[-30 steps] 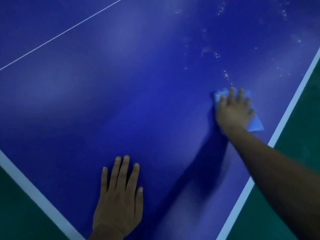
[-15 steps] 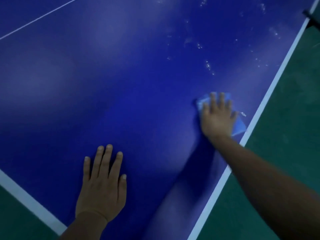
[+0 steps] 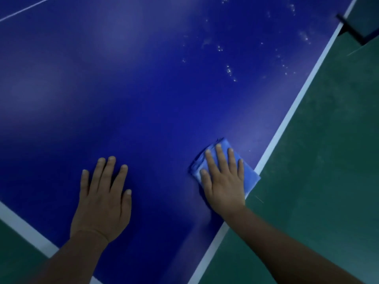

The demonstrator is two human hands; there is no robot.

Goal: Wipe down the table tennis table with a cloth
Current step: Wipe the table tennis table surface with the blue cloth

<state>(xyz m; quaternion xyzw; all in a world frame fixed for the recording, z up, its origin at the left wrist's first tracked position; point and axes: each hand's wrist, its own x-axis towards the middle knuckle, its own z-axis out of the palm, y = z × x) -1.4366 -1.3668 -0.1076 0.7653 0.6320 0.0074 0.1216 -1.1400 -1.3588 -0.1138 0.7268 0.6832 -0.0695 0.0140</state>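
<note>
Only one view here, the head cam looking down. The right hand [image 3: 223, 181] lies flat on a folded blue cloth [image 3: 249, 178], fingers straight and a little spread, pressing it onto the tabletop [image 3: 143, 99] right at the right side edge; one cloth corner pokes past the white border line [image 3: 287, 117] and seems to hang over the green floor [image 3: 328, 160]. The left hand [image 3: 102, 199] rests palm-down with fingers fanned, near the near corner of the tabletop, well apart from the cloth.

Handling-wise, I'd guess the cloth is soft, light and floppy, so it should bunch or unfold if dragged by a corner. A flat palm over the middle of the folds looks like the best hold. The tabletop looks smooth, so it should glide easily.

Pale specks [image 3: 229, 70] sit farther up toward the far right edge; hard to tell if they're droplets or dust. The cloth's underside and most of its middle are hidden by the hand. A dark bracket [image 3: 352, 30] at the far right edge is cut off, maybe a net clamp, can't say.
</note>
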